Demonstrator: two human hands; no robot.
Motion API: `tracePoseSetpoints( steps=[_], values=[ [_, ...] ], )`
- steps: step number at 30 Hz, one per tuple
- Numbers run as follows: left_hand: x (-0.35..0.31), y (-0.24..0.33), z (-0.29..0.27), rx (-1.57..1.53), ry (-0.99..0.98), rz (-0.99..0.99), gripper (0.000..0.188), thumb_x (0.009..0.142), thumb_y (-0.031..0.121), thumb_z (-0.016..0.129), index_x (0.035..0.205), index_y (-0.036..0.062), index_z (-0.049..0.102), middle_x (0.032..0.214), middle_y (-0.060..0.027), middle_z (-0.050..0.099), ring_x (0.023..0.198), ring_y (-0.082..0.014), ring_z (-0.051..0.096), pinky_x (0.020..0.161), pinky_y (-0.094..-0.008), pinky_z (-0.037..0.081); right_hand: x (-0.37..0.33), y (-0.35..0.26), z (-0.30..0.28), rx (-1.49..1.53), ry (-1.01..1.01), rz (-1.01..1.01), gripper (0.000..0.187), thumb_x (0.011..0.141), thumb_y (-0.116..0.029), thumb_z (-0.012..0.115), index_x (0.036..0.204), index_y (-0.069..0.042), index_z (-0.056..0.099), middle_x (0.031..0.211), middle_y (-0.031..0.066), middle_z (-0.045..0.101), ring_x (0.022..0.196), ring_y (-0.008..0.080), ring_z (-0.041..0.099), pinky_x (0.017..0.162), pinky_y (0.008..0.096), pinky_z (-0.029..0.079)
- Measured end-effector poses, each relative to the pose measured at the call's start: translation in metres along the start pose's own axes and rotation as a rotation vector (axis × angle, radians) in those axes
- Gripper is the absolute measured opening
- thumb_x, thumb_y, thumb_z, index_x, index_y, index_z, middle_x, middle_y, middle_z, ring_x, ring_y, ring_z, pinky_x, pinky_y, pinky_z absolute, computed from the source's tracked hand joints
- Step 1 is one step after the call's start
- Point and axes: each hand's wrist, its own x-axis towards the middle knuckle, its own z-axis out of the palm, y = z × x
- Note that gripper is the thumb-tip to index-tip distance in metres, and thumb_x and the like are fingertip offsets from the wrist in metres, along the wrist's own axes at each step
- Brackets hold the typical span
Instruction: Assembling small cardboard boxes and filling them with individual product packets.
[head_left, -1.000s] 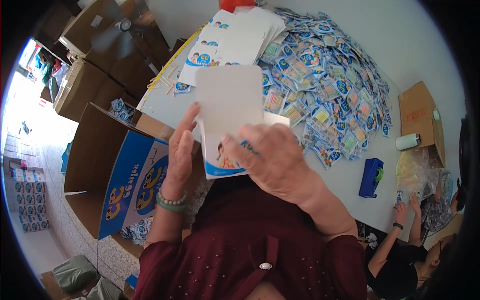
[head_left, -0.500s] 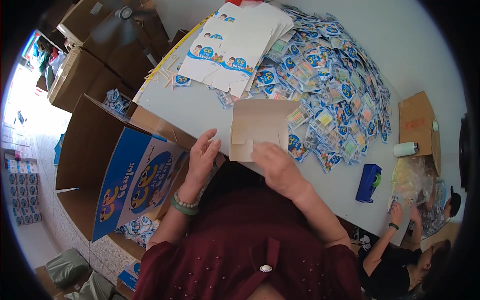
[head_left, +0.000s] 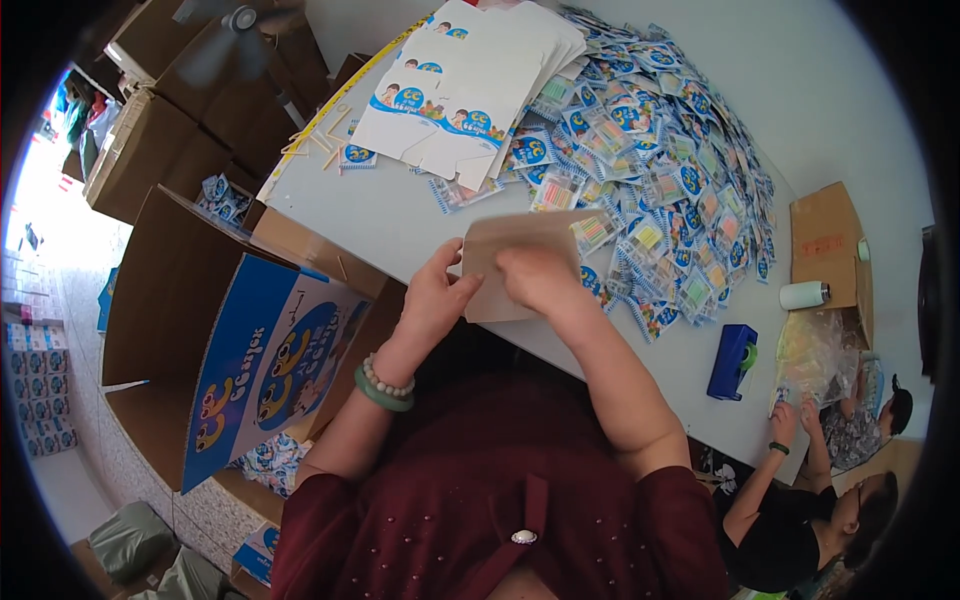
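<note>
A small open cardboard box (head_left: 488, 236) stands at the near edge of the table, its grey inside facing up. My left hand (head_left: 438, 292) grips the box's left wall, thumb inside and fingers around the outer side. Inside the box is my right hand (head_left: 543, 281), its fingers curled down against the inner faces; the fingertips are hidden. Just beyond lies a large heap of small clear-and-blue packets (head_left: 660, 180) of coloured sticks. A stack of flat white printed box blanks (head_left: 455, 85) rests at the far left of the table.
Left of me stands a big open blue-printed carton (head_left: 235, 370). On the right are a blue tape dispenser (head_left: 733, 362), a white cylindrical roll (head_left: 805, 295) and a brown carton (head_left: 830, 240). Two other people work beyond the table's right end. Loose pale sticks (head_left: 325, 140) lie far left.
My left hand has come in from beside the box and taken hold of its left wall. My right hand has reached deeper into the box, and the far flap has tilted.
</note>
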Motion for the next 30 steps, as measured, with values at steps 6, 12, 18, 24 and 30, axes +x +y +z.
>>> tracePoseSetpoints(
  steps=[6, 12, 18, 24, 30],
  values=[
    [-0.008, 0.028, 0.003, 0.455, 0.14, 0.053, 0.047, 0.08, 0.016, 0.059, 0.126, 0.0067, 0.051, 0.088, -0.0223, 0.065, 0.077, -0.0368, 0.065, 0.072, -0.0437, 0.05, 0.0, -0.004, 0.021, -0.025, 0.036, -0.029, 0.022, 0.078, -0.004, 0.05, 0.093, -0.003, 0.066, 0.1, 0.0182, 0.065, 0.093, 0.0367, 0.062, 0.081, 0.0449, 0.05],
    [-0.007, 0.012, -0.022, 0.677, 0.409, 0.159, 0.045, 0.078, 0.009, 0.056, 0.123, 0.0061, 0.052, 0.079, -0.0241, 0.064, 0.075, -0.0414, 0.063, 0.068, -0.0483, 0.05, -0.023, -0.025, -0.007, 0.173, 0.208, -0.318, 0.02, 0.077, -0.002, 0.054, 0.094, -0.003, 0.064, 0.105, 0.0182, 0.064, 0.092, 0.0359, 0.062, 0.079, 0.0429, 0.051],
    [0.001, -0.036, -0.097, 0.348, 0.601, 0.142, 0.048, 0.083, 0.006, 0.056, 0.128, -0.0045, 0.045, 0.084, -0.0188, 0.066, 0.068, -0.0303, 0.065, 0.062, -0.0393, 0.051, -0.079, 0.031, -0.001, 0.21, 0.784, -0.255, 0.018, 0.076, -0.003, 0.058, 0.094, -0.003, 0.062, 0.102, 0.0128, 0.064, 0.093, 0.0314, 0.061, 0.081, 0.04, 0.05],
    [-0.011, -0.005, -0.064, 0.144, 0.761, 0.149, 0.038, 0.094, 0.015, 0.055, 0.124, -0.0059, 0.048, 0.083, -0.0084, 0.062, 0.069, -0.0171, 0.059, 0.062, -0.0297, 0.049, -0.106, 0.092, 0.032, 0.046, 0.57, 0.253, 0.018, 0.074, -0.011, 0.064, 0.091, -0.004, 0.063, 0.1, 0.0112, 0.057, 0.098, 0.0302, 0.052, 0.086, 0.0423, 0.041],
    [-0.055, 0.002, 0.012, 0.63, 0.335, 0.62, 0.026, 0.088, 0.01, 0.063, 0.109, -0.0043, 0.061, 0.095, -0.0115, 0.064, 0.077, -0.0162, 0.06, 0.065, -0.0306, 0.048, -0.095, 0.092, 0.029, 0.041, 0.452, 0.313, 0.025, 0.07, -0.019, 0.071, 0.09, -0.007, 0.062, 0.099, 0.009, 0.054, 0.101, 0.0308, 0.049, 0.087, 0.0446, 0.036]
  ],
)
